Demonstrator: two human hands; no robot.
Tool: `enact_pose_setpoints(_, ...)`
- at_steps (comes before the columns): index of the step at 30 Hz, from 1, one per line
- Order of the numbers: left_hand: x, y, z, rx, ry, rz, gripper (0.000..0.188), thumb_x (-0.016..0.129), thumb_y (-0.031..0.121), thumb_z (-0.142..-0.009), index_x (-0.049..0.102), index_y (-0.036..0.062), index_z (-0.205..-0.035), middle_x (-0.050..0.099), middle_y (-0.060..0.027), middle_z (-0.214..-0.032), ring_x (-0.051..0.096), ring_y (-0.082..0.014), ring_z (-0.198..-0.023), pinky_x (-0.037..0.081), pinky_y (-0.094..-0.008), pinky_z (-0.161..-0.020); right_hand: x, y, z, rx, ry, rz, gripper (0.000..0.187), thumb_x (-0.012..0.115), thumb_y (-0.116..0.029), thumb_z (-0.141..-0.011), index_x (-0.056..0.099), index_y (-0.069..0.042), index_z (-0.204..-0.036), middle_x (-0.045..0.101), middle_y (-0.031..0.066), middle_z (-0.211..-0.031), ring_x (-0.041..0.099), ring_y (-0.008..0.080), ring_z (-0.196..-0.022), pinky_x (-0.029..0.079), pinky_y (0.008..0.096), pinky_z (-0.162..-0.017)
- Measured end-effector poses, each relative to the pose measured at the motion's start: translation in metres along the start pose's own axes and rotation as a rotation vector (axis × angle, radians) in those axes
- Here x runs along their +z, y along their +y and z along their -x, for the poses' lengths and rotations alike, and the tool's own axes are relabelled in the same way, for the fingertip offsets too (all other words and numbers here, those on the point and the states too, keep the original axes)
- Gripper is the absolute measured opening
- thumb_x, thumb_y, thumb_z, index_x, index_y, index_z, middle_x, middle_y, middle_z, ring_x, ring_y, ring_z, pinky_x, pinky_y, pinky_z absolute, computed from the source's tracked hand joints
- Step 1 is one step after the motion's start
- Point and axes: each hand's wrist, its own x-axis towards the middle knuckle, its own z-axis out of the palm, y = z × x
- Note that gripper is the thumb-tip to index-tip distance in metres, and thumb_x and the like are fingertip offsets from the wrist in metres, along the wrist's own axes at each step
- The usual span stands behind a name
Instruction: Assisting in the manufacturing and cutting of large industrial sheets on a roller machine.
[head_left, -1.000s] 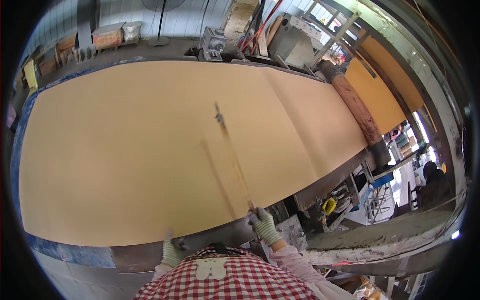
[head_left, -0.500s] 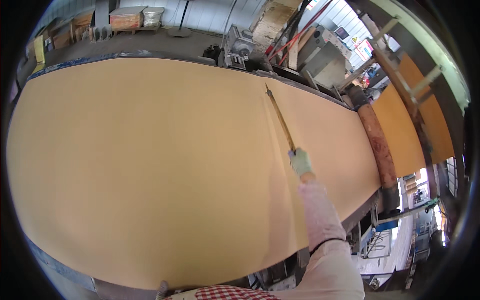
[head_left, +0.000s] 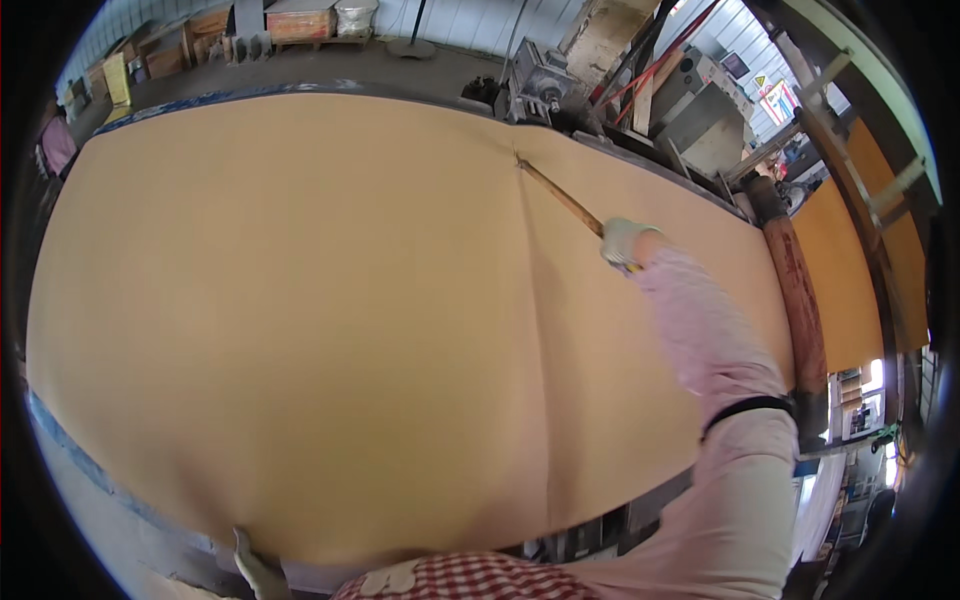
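Fingers (head_left: 613, 256) of my right hand (head_left: 625, 243) are curled closed around the near end of a slim wooden stick (head_left: 562, 196), the glove wrapped right round it. That arm, in a pale pink sleeve (head_left: 700, 310) with a black band (head_left: 748, 406) round it, reaches forward and across the right part of a large tan sheet (head_left: 300, 300). The stick lies over the sheet near its far edge, its narrow tip pointing away from me and to the left, its long axis slanting from my hand toward that edge. The tip sits at the upper part of a crease (head_left: 540, 350) that runs from the far edge toward the near one; whether it presses on the surface I cannot tell.

My left hand (head_left: 262, 574), also gloved, is at the sheet's near edge, left of my red-checked apron (head_left: 480, 577). Its thumb points upward against the edge, but how far the hand is open, or whether it grips, I cannot tell. The sheet's long axis runs left to right along the blue-edged counter (head_left: 100, 476), toward a reddish roller (head_left: 797, 300).
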Motion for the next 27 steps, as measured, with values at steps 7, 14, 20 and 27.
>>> enact_pose_setpoints(7,-0.023,0.050,-0.075,0.137,-0.113,0.109,0.046,0.059,0.038,-0.083,0.053,0.0047,-0.114,0.057,-0.0041,-0.107,0.052,-0.0145,-0.097,0.042,-0.0298,-0.081,0.072,-0.054,0.317,0.188,-0.384,-0.419,0.009,0.047,-0.004,-0.075,0.053,0.003,-0.075,0.054,0.0090,-0.055,0.054,0.0178,-0.043,0.044,0.0328,-0.040)
enact_pose_setpoints(14,-0.081,0.080,-0.222,0.179,-0.169,0.183,0.022,0.062,0.033,-0.082,0.056,0.0125,-0.075,0.048,0.0050,-0.054,0.038,-0.0088,-0.039,0.032,-0.0234,-0.038,0.164,-0.160,0.584,0.233,-0.559,-0.483,0.023,0.057,-0.013,-0.077,0.058,0.001,-0.095,0.060,0.0142,-0.065,0.060,0.0214,-0.057,0.047,0.0354,-0.053)
enact_pose_setpoints(20,-0.141,0.112,-0.305,0.262,0.221,0.148,0.026,0.062,0.035,-0.082,0.055,0.0106,-0.078,0.049,0.0013,-0.058,0.041,-0.0103,-0.043,0.034,-0.0251,-0.038,0.220,-0.177,0.676,0.036,-0.461,-0.679,0.023,0.060,-0.014,-0.076,0.059,0.000,-0.094,0.060,0.0121,-0.064,0.059,0.0185,-0.056,0.046,0.0331,-0.053)
enact_pose_setpoints(27,-0.069,-0.019,-0.062,0.173,-0.365,-0.198,0.061,0.047,0.050,-0.086,0.046,-0.0038,-0.114,0.053,-0.0134,-0.103,0.051,-0.0202,-0.091,0.043,-0.0327,-0.078,0.206,-0.134,0.647,0.241,-0.088,-0.945,0.008,0.059,-0.007,-0.074,0.057,-0.001,-0.079,0.051,0.0075,-0.055,0.051,0.0115,-0.051,0.040,0.0298,-0.046)
